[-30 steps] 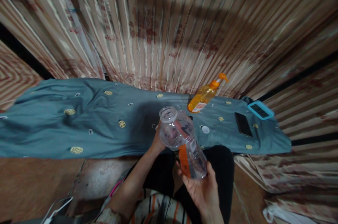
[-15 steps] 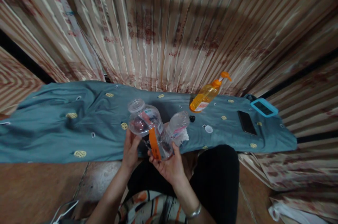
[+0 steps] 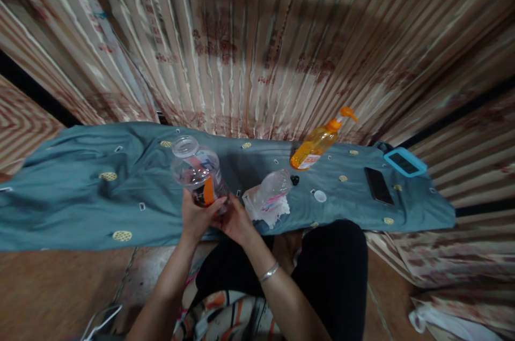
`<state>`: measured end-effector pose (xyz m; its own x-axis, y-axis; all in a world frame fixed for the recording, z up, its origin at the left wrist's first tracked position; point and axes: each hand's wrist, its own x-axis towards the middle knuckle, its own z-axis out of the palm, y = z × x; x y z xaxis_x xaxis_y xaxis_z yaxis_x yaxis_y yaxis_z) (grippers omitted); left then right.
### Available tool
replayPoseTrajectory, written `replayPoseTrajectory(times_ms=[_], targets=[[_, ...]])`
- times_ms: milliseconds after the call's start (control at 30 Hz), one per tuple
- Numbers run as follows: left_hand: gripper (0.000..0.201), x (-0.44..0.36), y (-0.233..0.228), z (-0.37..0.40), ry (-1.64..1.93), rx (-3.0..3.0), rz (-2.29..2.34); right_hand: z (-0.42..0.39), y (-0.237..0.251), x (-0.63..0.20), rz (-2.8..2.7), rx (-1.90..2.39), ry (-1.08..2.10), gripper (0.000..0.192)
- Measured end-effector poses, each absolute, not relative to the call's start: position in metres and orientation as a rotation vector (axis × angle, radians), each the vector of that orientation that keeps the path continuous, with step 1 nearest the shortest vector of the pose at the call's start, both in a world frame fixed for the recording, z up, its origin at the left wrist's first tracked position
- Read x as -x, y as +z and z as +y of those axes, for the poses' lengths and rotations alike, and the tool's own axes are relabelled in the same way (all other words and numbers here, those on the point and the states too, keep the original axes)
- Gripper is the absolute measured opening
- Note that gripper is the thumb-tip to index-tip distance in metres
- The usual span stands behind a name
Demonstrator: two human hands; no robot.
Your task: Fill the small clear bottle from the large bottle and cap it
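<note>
A clear plastic jar (image 3: 197,169) with an orange and black label is held tilted in both hands, its wide mouth pointing up and away from me. My left hand (image 3: 196,216) wraps the near left side, thumb across the label. Around the lower right end closes my right hand (image 3: 235,220), its fingertips partly hidden by the jar. Just right of that hand, a clear plastic bottle (image 3: 276,188) with a pink marking stands on a white paper piece (image 3: 277,212) with a ragged edge. The jar looks see-through, with no cap on its mouth.
An orange pump bottle (image 3: 316,145) stands behind to the right, near a small black object (image 3: 295,180) and a white round cap (image 3: 320,196). Farther right lie a black phone (image 3: 378,185) and a blue-framed device (image 3: 405,162) on the green cloth (image 3: 153,223). A pleated curtain (image 3: 249,51) hangs behind.
Both hands have carried the jar to the left and slightly away from me, apart from the clear bottle. My right hand has shifted to the jar's lower end, and more paper is uncovered.
</note>
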<state>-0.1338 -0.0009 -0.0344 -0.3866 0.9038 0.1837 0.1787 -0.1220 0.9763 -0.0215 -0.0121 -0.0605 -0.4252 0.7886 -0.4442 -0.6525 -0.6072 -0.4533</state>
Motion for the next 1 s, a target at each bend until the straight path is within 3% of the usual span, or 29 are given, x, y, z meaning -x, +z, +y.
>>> replayPoseTrajectory(times_ms=[333, 533, 733, 1000], targets=[[0.081, 0.150, -0.056, 0.027, 1.465, -1.397, 1.887, -0.078, -0.059, -0.014, -0.948, 1.230, 1.707, 0.040], [0.093, 0.144, -0.059, 0.023, 1.427, -1.383, 1.889, -0.120, -0.039, -0.142, -1.100, 1.746, 1.031, 0.040], [0.086, 0.144, -0.062, 0.025, 1.445, -1.336, 1.896, -0.088, -0.030, -0.244, -1.131, 2.257, 0.365, 0.051], [0.079, 0.142, -0.055, 0.020, 1.385, -1.280, 1.883, -0.044, -0.049, -0.257, -1.428, 2.401, 0.330, 0.041]])
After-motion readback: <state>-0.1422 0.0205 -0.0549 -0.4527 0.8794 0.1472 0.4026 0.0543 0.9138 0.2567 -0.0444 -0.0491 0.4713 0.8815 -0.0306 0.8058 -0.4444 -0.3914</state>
